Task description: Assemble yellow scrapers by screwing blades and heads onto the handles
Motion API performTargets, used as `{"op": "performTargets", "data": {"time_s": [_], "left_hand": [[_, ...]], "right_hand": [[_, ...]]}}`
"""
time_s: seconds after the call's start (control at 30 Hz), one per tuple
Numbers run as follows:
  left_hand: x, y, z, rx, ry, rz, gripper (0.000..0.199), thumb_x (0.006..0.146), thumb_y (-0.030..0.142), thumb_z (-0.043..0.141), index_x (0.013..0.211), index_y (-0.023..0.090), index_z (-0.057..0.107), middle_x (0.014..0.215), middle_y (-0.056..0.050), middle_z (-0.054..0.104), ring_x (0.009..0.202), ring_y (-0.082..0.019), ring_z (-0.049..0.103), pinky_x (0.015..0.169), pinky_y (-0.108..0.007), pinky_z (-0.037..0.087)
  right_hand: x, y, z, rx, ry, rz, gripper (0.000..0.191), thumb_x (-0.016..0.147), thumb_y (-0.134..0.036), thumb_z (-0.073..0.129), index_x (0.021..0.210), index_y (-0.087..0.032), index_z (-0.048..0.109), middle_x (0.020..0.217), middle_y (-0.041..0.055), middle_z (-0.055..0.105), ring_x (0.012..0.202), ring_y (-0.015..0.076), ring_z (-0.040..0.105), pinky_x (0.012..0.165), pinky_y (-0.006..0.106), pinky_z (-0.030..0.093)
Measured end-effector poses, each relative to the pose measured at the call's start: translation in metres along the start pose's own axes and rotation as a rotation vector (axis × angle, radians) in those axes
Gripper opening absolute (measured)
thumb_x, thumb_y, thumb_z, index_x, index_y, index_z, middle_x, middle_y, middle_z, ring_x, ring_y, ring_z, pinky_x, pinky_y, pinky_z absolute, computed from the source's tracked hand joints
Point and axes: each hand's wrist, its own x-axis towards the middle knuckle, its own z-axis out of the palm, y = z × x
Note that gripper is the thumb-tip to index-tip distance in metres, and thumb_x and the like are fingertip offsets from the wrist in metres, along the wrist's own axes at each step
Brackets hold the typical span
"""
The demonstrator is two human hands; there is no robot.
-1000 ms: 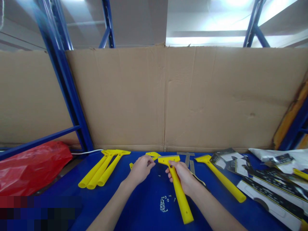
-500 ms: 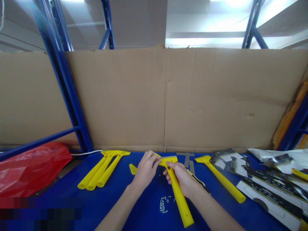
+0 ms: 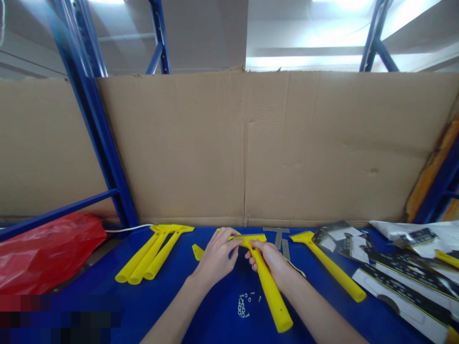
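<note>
Scraper [image 3: 274,298] is in your right hand [image 3: 273,263], over the blue table [image 3: 208,317], with its handle slanting toward you. Your right thumb and fingers are wrapped around its neck; your left hand [image 3: 218,253] meets the left end of the head, but whether those fingertips pinch a small part is hidden. A grey edge shows along the head, so a blade seems to be in place. Fastening looks unfinished: loose screws and nuts [image 3: 243,307] lie below your hands. At your right, a second scraper [image 3: 333,268] also shows a grey edge and looks further along. Three yellow handles [image 3: 147,256] lie together at your left, apparently not yet fitted. One yellow plate [image 3: 197,252] and some grey strips [image 3: 286,249] lie loose nearby.
</note>
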Motion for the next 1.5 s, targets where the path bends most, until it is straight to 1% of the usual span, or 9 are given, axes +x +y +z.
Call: {"op": "performTargets", "data": {"time_s": [0.13,0.27,0.43,0.63,0.87,1.17,1.3,1.37,1.5], "left_hand": [[0.000,-0.002,0.002,0.012,0.002,0.009,0.019,0.081,0.012,0.054,0.089,0.022,0.068,0.101,-0.006,0.062,0.094,-0.020,0.056,0.080,-0.037,0.047],[0.000,-0.003,0.005,0.048,0.069,0.009,0.016,0.084,0.015,0.054,0.091,0.021,0.067,0.094,-0.006,0.065,0.087,-0.019,0.058,0.076,-0.035,0.047],[0.000,-0.003,0.005,0.077,0.128,0.074,0.015,0.087,0.019,0.052,0.088,0.019,0.066,0.086,-0.004,0.068,0.084,-0.018,0.059,0.077,-0.034,0.045],[0.001,-0.001,-0.001,0.149,0.044,0.148,0.020,0.090,0.018,0.046,0.090,0.017,0.066,0.087,-0.006,0.067,0.083,-0.018,0.057,0.075,-0.034,0.044],[0.001,0.002,-0.004,0.227,-0.066,0.168,0.026,0.090,0.013,0.040,0.098,0.018,0.064,0.090,-0.007,0.064,0.086,-0.020,0.056,0.081,-0.037,0.042],[0.002,0.004,-0.004,0.321,-0.029,0.224,0.026,0.089,0.011,0.040,0.088,0.016,0.065,0.079,-0.005,0.065,0.077,-0.019,0.059,0.079,-0.035,0.042],[0.002,0.002,-0.002,0.242,0.013,0.112,0.022,0.086,0.012,0.045,0.082,0.017,0.066,0.077,-0.005,0.067,0.074,-0.019,0.060,0.071,-0.032,0.044],[0.003,0.002,0.000,0.167,0.036,-0.008,0.019,0.083,0.013,0.048,0.081,0.018,0.067,0.079,-0.005,0.068,0.075,-0.019,0.061,0.070,-0.031,0.046],[0.006,0.002,0.001,-0.008,0.032,-0.297,0.014,0.076,0.014,0.055,0.079,0.019,0.068,0.080,-0.004,0.070,0.074,-0.018,0.063,0.068,-0.028,0.047]], "right_hand": [[0.000,-0.004,0.001,-0.043,0.014,0.019,0.023,0.088,-0.018,0.042,0.075,-0.009,0.059,0.038,0.0001,0.052,0.030,0.0081,0.043,0.030,0.016,0.032],[-0.003,-0.007,0.003,-0.077,0.010,0.020,0.029,0.088,-0.019,0.041,0.068,-0.010,0.060,0.035,0.0002,0.049,0.029,0.0085,0.042,0.031,0.016,0.033],[-0.002,-0.009,0.002,-0.115,-0.002,0.029,0.038,0.088,-0.019,0.041,0.056,-0.011,0.059,0.034,0.0016,0.049,0.029,0.0077,0.042,0.033,0.016,0.035],[0.002,-0.010,0.000,-0.135,-0.008,0.033,0.041,0.088,-0.019,0.040,0.053,-0.011,0.058,0.033,0.0021,0.049,0.027,0.0076,0.042,0.032,0.016,0.034],[0.006,-0.007,-0.004,-0.140,-0.015,0.037,0.039,0.088,-0.020,0.040,0.055,-0.011,0.060,0.033,0.0022,0.049,0.027,0.0080,0.041,0.032,0.016,0.035],[0.007,-0.007,-0.004,-0.120,-0.057,0.071,0.045,0.091,-0.026,0.037,0.053,-0.012,0.057,0.033,0.0027,0.049,0.028,0.0088,0.045,0.033,0.016,0.036],[-0.002,-0.006,-0.004,-0.066,-0.090,0.014,0.041,0.092,-0.037,0.035,0.069,-0.013,0.059,0.051,0.0031,0.060,0.037,0.0090,0.054,0.040,0.017,0.043],[-0.005,-0.005,-0.005,-0.089,-0.094,-0.091,0.036,0.092,-0.032,0.029,0.083,-0.014,0.059,0.060,0.0015,0.062,0.042,0.0078,0.056,0.043,0.017,0.043],[-0.001,-0.002,-0.006,-0.276,-0.025,-0.208,0.040,0.091,-0.035,0.023,0.094,-0.013,0.056,0.061,0.0011,0.060,0.039,0.0093,0.051,0.038,0.019,0.035]]}}
